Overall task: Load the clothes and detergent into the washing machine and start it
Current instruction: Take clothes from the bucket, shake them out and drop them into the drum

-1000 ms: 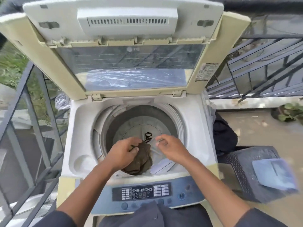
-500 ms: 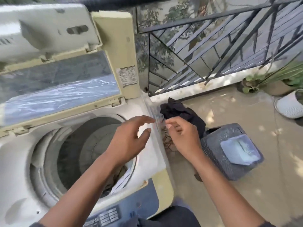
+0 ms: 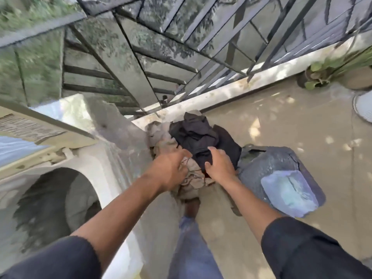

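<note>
A pile of clothes lies on the floor right of the washing machine (image 3: 104,164): a black garment (image 3: 197,135) on top and a beige garment (image 3: 193,178) under it. My left hand (image 3: 171,170) is down on the beige garment with fingers curled into it. My right hand (image 3: 219,166) pinches the black garment between thumb and fingers. The machine's drum (image 3: 56,202) stands open at the lower left, its lid (image 3: 40,135) raised. A light blue packet (image 3: 289,194) rests on a grey basket (image 3: 277,164) just right of the pile.
A black metal railing (image 3: 181,47) on a low concrete kerb (image 3: 231,91) runs behind the pile. Potted plants (image 3: 318,75) and a white pot (image 3: 364,105) stand at the far right. My leg in jeans (image 3: 193,248) is below the hands, on beige floor (image 3: 281,117).
Both hands left the drum, swung right over the machine's edge and dropped onto the clothes pile. The view turned right and down with them.
</note>
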A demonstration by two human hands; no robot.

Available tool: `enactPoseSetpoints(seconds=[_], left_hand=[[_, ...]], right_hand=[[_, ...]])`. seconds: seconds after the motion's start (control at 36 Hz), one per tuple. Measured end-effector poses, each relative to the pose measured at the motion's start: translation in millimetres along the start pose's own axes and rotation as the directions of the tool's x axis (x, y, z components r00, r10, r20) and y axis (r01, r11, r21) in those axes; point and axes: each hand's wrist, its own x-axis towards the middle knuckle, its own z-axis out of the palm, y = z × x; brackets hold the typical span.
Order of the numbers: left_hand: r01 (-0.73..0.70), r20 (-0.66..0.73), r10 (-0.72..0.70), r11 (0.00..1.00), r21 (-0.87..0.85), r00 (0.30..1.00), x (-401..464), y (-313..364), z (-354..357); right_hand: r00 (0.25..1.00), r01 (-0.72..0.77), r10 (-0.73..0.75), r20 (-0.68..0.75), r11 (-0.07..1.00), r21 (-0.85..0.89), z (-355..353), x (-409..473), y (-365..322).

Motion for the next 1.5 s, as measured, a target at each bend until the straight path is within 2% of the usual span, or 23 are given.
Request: enactPoseSetpoints(seconds=[0.11,0.22,0.33,0.39,0.47,0.56,0.64,0.72,0.81,0.89,0.97,1.06,1.14,1.19,1.22,1.25,1.28,1.33,1.36,1.39,1.42,1.44,1.5], left_hand=[[0.064,0.033,-0.063,0.998,-0.01,0.997,28.5,0.4,15.7],[0.077,0.053,-0.076,0.997,-0.024,0.996,45.6,-5.0,24.9],[0.093,0.068,-0.091,0.995,-0.036,0.994,59.7,-7.8,26.8],[0.109,0.063,-0.106,0.992,-0.059,0.992,65.1,-9.4,27.0],[0.122,0.057,-0.118,0.99,-0.076,0.991,68.9,-13.4,27.0],[0.145,0.06,-0.14,0.986,-0.086,0.988,68.9,-19.2,25.5],[0.167,0.064,-0.161,0.98,-0.109,0.985,67.3,-24.4,23.6],[0.148,0.056,-0.143,0.984,-0.095,0.988,64.3,-27.4,19.1],[0.077,0.038,-0.075,0.995,-0.056,0.996,61.1,-31.8,17.9],[0.026,0.026,-0.024,0.996,-0.082,0.999,54.4,-36.8,21.1],[-0.066,-0.062,0.056,0.981,-0.182,0.997,43.9,-36.0,21.0],[-0.122,-0.118,0.093,0.956,-0.268,0.989,30.4,-29.5,12.5],[-0.085,-0.198,0.023,0.947,-0.309,0.98,12.8,-21.4,1.8],[-0.029,-0.258,-0.065,0.937,-0.347,0.964,0.7,-14.6,-8.2],[-0.003,-0.291,-0.11,0.933,-0.361,0.95,-5.6,-11.4,-14.3],[0.006,-0.321,-0.131,0.932,-0.362,0.938,-11.1,-9.4,-20.9],[0.006,-0.335,-0.151,0.917,-0.399,0.93,-18.6,-6.6,-28.0],[-0.045,-0.37,-0.165,0.866,-0.498,0.914,-35.6,-3.4,-41.6],[-0.105,-0.387,-0.17,0.797,-0.595,0.906,-46.4,0.4,-49.0],[-0.141,-0.373,-0.192,0.698,-0.702,0.908,-58.8,3.3,-55.1],[-0.164,-0.338,-0.196,0.591,-0.79,0.921,-72.5,7.4,-61.5],[-0.159,-0.29,-0.201,0.493,-0.855,0.936,-84.3,9.7,-67.8],[-0.167,-0.236,-0.14,0.385,-0.908,0.962,-103.5,12.8,-82.1]], right_hand=[[0.998,0.02,-0.014,0.065,0.995,-0.102,3.1,49.4,12.8],[0.996,0.058,-0.042,0.083,0.976,-0.208,7.9,86.6,16.1],[0.985,0.084,-0.037,0.166,0.954,-0.286,15.8,116.7,17.3],[0.982,0.026,0.017,0.188,0.974,-0.226,20.8,127.8,19.2],[0.989,-0.062,0.066,0.134,0.998,-0.033,29.0,134.3,20.8],[0.986,-0.142,0.129,0.11,0.982,0.122,34.7,128.0,20.1],[0.987,-0.15,0.127,0.101,0.95,0.275,28.9,108.1,10.0],[0.99,-0.131,0.08,0.12,0.847,0.516,11.2,78.0,-10.6],[0.984,-0.126,-0.007,0.178,0.677,0.725,-19.8,35.3,-37.5],[0.956,-0.137,-0.166,0.243,0.482,0.866,-55.0,-13.1,-60.7],[0.891,-0.167,-0.354,0.284,0.326,0.931,-80.3,-53.1,-78.5],[0.862,-0.101,-0.453,0.229,0.288,0.952,-97.1,-79.9,-89.8],[0.88,-0.047,-0.453,0.146,0.222,0.974,-114.1,-95.5,-91.6],[0.932,-0.04,-0.347,0.101,0.179,0.983,-120.6,-99.2,-87.3],[0.963,-0.027,-0.258,0.08,0.205,0.978,-120.6,-98.8,-83.2],[0.984,-0.01,-0.166,0.061,0.29,0.957,-117.7,-95.9,-76.7],[0.996,0.004,-0.086,0.037,0.431,0.902,-112.4,-91.4,-69.0],[0.999,0.024,-0.032,0.001,0.76,0.649,-100.5,-79.3,-51.9],[0.998,0.037,-0.053,0.022,0.882,0.47,-94.3,-72.9,-44.2],[0.995,0.046,-0.068,0.067,0.958,0.283,-88.2,-67.7,-37.8],[0.991,0.048,-0.064,0.117,0.99,0.136,-82.1,-63.2,-33.5],[0.987,0.035,-0.044,0.154,0.998,0.058,-76.2,-60.2,-32.3],[0.988,0.018,-0.025,0.151,0.999,0.048,-63.4,-55.0,-33.6]])
